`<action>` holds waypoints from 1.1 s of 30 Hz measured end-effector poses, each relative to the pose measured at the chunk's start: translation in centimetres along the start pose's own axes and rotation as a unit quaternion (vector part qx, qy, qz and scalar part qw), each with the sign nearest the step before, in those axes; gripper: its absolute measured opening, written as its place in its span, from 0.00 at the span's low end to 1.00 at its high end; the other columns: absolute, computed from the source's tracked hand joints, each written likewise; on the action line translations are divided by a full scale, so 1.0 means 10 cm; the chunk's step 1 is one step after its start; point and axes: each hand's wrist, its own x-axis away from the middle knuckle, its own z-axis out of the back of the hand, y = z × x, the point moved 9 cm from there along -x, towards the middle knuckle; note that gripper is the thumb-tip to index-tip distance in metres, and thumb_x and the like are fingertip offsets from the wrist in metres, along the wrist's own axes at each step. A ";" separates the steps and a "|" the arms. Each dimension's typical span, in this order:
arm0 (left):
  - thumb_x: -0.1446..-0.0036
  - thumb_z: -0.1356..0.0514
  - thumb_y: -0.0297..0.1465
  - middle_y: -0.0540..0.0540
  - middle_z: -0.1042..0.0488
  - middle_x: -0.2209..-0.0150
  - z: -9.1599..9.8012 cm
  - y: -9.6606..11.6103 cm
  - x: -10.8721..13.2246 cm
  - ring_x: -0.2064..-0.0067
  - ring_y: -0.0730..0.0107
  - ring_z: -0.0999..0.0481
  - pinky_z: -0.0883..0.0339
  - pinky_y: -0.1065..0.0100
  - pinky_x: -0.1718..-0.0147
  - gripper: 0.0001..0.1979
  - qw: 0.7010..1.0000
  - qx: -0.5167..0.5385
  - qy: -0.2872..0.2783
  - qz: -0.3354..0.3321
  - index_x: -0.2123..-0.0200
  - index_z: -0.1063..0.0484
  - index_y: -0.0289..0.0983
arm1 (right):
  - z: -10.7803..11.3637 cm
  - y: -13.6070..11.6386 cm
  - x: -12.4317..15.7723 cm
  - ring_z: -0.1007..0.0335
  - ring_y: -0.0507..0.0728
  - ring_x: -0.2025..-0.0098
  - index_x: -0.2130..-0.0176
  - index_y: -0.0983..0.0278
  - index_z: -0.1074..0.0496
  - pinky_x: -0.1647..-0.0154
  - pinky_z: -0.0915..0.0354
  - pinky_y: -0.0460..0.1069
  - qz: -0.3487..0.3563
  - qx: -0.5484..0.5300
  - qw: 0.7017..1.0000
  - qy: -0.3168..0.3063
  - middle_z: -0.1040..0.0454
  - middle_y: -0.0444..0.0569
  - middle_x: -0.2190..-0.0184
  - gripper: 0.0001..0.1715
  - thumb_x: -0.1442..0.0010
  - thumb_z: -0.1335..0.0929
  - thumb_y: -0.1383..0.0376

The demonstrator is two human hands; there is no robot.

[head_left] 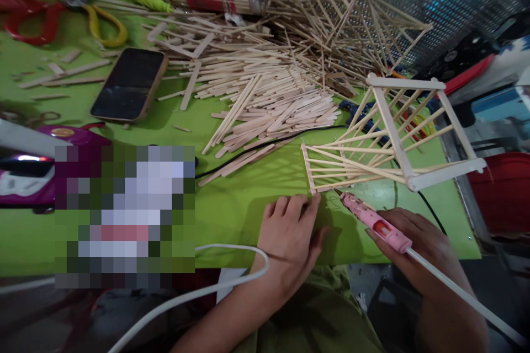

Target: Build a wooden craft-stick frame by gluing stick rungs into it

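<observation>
A pink hot glue pen [379, 226] with a white stick coming out of its back is held in my right hand [418, 237]. Its dark, crusted tip points at the near left corner of a wooden stick frame [397, 132]. Flat craft sticks form the frame's two ends, joined by slanting thin round sticks. My left hand [287, 231] lies palm down on the green table, thumb apart, with its fingertips by that same corner. The index finger seems to touch the end craft stick; whether it presses on it I cannot tell.
Beyond the hands lie piles of thin round sticks [248, 60] and craft sticks [285, 116]. A phone [129, 85], scissors [103, 25] and a purple device [74, 143] are at left. A white cable [199, 287] loops over my left wrist. A larger stick structure [343, 5] stands behind.
</observation>
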 end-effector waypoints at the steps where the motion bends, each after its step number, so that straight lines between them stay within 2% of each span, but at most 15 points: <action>1: 0.36 0.40 0.37 0.43 0.27 0.52 0.00 0.00 0.00 0.54 0.57 0.32 0.36 0.55 0.57 0.24 1.000 0.000 -0.002 0.000 0.38 0.33 0.39 | 0.00 0.01 0.01 0.25 0.57 0.68 0.58 0.58 0.28 0.66 0.34 0.52 -0.004 -0.001 1.000 0.000 0.22 0.47 0.67 0.05 0.33 0.34 0.62; 9: 0.36 0.40 0.36 0.43 0.27 0.52 0.00 0.00 -0.02 0.55 0.56 0.32 0.36 0.55 0.58 0.24 1.000 -0.002 -0.011 0.003 0.38 0.33 0.40 | -0.03 0.05 0.02 0.25 0.58 0.68 0.59 0.59 0.28 0.67 0.34 0.52 -0.024 0.001 1.000 -0.019 0.22 0.48 0.66 0.07 0.32 0.35 0.61; 16: 0.36 0.40 0.37 0.44 0.27 0.52 0.01 0.00 0.00 0.54 0.57 0.32 0.36 0.55 0.57 0.23 1.000 0.000 0.003 0.003 0.39 0.32 0.40 | -0.05 0.05 0.01 0.26 0.58 0.67 0.61 0.58 0.27 0.66 0.34 0.52 -0.057 -0.014 0.998 -0.038 0.23 0.47 0.67 0.08 0.32 0.36 0.61; 24: 0.36 0.41 0.37 0.43 0.27 0.52 0.00 0.00 -0.01 0.54 0.56 0.32 0.36 0.55 0.57 0.24 1.000 -0.002 0.000 0.002 0.38 0.33 0.40 | -0.03 -0.04 0.00 0.24 0.59 0.67 0.57 0.59 0.30 0.67 0.35 0.53 0.017 0.023 1.000 -0.011 0.21 0.49 0.65 0.07 0.31 0.37 0.61; 33: 0.36 0.40 0.36 0.44 0.27 0.53 0.00 0.00 0.00 0.55 0.57 0.32 0.36 0.55 0.57 0.23 1.000 -0.002 0.008 -0.001 0.39 0.32 0.39 | -0.03 -0.05 -0.04 0.23 0.60 0.64 0.54 0.58 0.29 0.64 0.33 0.54 0.016 0.037 0.999 -0.017 0.20 0.50 0.63 0.09 0.32 0.36 0.62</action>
